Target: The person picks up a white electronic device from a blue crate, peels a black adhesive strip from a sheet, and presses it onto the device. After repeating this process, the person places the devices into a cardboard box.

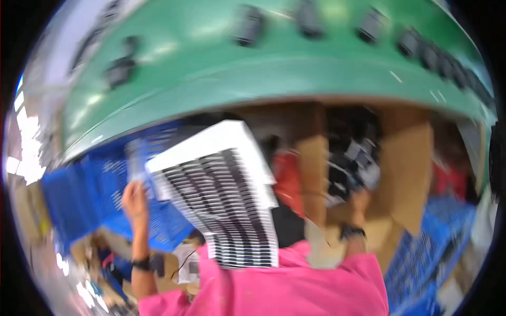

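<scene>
Items in black and white (363,158) lie inside an open cardboard box (406,163), right of centre. The right hand (361,203) reaches in at their lower edge; blur hides whether its fingers are closed on one. A white sheet with rows of black bars (226,200) spreads across the middle. Left of it, the left hand (136,203) seems to pinch a pale, see-through strip (137,160), before a blue crate (100,179). Dark objects (249,25) stand spaced along the green table (211,79) at the top, bunched at upper right. With the box still holding items, the work looks partway through; how many are finished cannot be told.
</scene>
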`<action>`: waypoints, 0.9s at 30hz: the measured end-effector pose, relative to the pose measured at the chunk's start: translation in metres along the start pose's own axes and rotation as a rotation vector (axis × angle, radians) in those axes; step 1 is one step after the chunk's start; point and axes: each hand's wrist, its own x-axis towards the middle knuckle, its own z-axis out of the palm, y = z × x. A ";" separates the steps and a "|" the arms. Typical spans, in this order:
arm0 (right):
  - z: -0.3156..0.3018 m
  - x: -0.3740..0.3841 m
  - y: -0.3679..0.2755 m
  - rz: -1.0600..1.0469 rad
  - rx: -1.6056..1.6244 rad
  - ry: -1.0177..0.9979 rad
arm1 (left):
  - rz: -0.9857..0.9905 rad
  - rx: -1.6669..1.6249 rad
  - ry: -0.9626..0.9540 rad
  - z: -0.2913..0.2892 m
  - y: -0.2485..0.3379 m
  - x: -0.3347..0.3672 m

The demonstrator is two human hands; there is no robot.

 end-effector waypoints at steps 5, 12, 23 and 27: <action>-0.046 -0.006 -0.125 -0.200 0.138 0.292 | 0.331 -0.155 0.448 0.004 0.058 0.108; -0.096 -0.064 -0.450 -0.998 0.226 -0.017 | 0.153 0.282 0.315 0.022 0.104 0.242; 0.013 -0.060 -0.656 -1.153 -0.304 -0.269 | 0.260 0.140 0.068 0.058 0.155 0.231; 0.056 -0.045 -0.675 -1.077 -0.426 -0.023 | 0.322 -0.020 0.027 0.073 0.164 0.205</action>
